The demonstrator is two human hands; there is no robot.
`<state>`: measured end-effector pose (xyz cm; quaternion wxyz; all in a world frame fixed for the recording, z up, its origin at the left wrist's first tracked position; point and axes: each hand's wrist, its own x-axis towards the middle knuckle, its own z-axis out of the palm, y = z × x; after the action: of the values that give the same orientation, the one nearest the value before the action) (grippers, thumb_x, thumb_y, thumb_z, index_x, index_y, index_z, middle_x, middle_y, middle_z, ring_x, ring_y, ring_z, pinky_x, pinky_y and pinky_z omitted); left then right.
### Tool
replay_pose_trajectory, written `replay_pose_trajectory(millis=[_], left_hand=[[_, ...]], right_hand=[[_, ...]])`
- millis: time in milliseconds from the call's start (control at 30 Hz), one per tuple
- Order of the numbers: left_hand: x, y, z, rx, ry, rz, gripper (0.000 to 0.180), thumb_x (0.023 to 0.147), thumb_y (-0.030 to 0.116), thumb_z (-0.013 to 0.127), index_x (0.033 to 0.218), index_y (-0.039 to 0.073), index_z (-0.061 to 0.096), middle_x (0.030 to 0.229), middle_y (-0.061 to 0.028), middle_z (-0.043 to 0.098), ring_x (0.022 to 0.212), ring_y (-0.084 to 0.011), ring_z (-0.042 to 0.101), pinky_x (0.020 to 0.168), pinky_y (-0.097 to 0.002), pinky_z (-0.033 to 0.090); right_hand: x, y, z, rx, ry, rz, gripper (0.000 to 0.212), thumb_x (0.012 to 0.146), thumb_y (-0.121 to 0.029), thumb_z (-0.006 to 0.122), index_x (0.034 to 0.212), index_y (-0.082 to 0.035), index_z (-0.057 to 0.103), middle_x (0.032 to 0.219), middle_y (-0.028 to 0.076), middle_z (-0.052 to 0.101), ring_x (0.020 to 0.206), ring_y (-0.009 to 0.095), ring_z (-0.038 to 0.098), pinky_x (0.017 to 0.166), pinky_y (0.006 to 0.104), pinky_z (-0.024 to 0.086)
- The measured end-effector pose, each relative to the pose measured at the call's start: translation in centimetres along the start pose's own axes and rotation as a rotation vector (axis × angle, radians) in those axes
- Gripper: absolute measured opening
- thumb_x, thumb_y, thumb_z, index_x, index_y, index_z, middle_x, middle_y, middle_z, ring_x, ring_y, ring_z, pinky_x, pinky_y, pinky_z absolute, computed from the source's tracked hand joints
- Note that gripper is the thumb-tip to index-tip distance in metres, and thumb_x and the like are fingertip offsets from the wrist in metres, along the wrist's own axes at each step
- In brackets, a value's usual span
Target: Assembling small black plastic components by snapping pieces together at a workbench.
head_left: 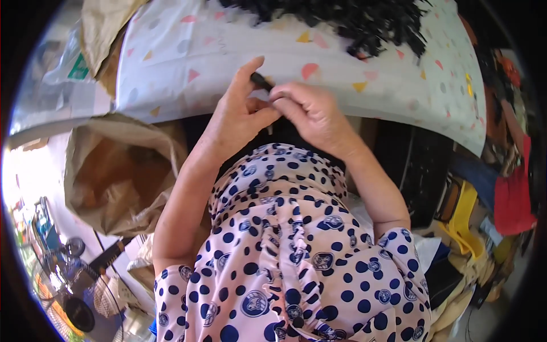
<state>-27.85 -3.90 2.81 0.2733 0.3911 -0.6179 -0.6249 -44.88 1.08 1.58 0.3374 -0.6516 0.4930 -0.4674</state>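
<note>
A small, dark, narrow piece is between my two hands, just over the table's near edge; its exact kind cannot be made out. My left hand holds it with the index finger stretched out along its far end and the thumb bent toward my right hand. Closed around its near end is my right hand, whose fingertips hide part of it and meet the left thumb. Farther off, a loose heap of similar black pieces lies at the table's far side.
A pale cloth with coloured shapes covers the table. Left of my left forearm stands an open brown paper sack. A fan is at the lower left. A yellow plastic thing and piled cloths, one red, lie right.
</note>
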Motion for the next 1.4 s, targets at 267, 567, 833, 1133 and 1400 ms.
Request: replay_pose_trajectory(millis=[267,567,833,1133,1400], left_hand=[[-0.1,-3.7,3.5,-0.151,-0.089,-0.125,0.045,0.083,-0.003,0.063,0.122,0.004,0.044,0.082,-0.0023,0.056,0.067,-0.0065,0.056,0.057,-0.0199,0.045],[-2.1,-4.3,5.0,-0.103,-0.158,-0.387,0.036,0.087,0.016,0.063,0.120,0.007,0.048,0.062,0.0021,0.050,0.054,-0.0038,0.045,0.050,-0.0175,0.034],[-1.9,-3.9,5.0,-0.101,-0.218,-0.386,0.037,0.092,0.028,0.059,0.121,0.007,0.050,0.077,0.0010,0.052,0.056,-0.0025,0.043,0.050,-0.0162,0.033],[-1.8,-4.0,4.8,-0.165,-0.199,-0.418,0.031,0.096,0.027,0.050,0.121,0.008,0.052,0.079,0.0006,0.055,0.056,-0.0014,0.043,0.051,-0.0145,0.031],[-2.0,-3.9,4.9,0.009,-0.274,-0.367,0.033,0.088,0.009,0.049,0.120,0.002,0.051,0.075,0.0003,0.050,0.059,-0.0047,0.042,0.054,-0.0186,0.034]], right_hand=[[-4.5,1.4,-0.1,0.226,0.031,0.204,0.019,0.088,-0.001,0.060,0.106,-0.002,0.057,0.080,0.002,0.058,0.068,0.006,0.052,0.064,0.0198,0.044],[-13.9,9.5,-4.0,0.804,1.031,0.623,0.052,0.087,-0.036,0.066,0.125,-0.006,0.045,0.111,0.007,0.059,0.047,0.003,0.032,0.043,0.0183,0.026],[-13.6,11.6,-7.1,1.233,0.945,0.378,0.014,0.091,-0.024,0.062,0.095,-0.012,0.057,0.079,-0.003,0.057,0.044,0.006,0.028,0.040,0.0210,0.025],[-12.4,6.9,-7.5,0.835,1.081,0.381,0.006,0.091,-0.011,0.060,0.086,-0.008,0.062,0.070,-0.003,0.054,0.043,0.004,0.032,0.040,0.0211,0.028],[-12.5,7.0,-6.6,0.781,1.089,0.388,0.011,0.091,-0.016,0.062,0.082,-0.011,0.058,0.070,-0.003,0.052,0.045,0.004,0.033,0.042,0.0214,0.029]])
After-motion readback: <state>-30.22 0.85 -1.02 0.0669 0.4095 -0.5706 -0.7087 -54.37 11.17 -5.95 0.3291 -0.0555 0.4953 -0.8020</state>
